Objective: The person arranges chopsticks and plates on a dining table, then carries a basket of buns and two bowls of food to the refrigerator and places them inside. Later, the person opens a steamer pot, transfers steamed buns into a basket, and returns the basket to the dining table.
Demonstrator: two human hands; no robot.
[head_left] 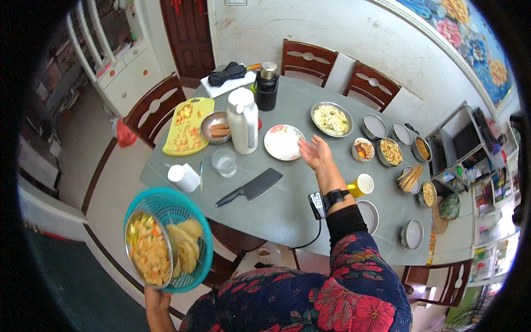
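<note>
Right hand (pixel 316 154) spread, empty, three o'clock of floral plate (pixel 284 143); left hand (pixel 157 300), seven o'clock, grasping teal basket (pixel 185 206); keep steel bowl (pixel 173 253) level.

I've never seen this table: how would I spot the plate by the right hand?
On the grey table, find the tall white jug. Just right of it, by the right hand, lies the plate. It is white with red flowers, unlike the metal dish of food to its upper right.
</note>
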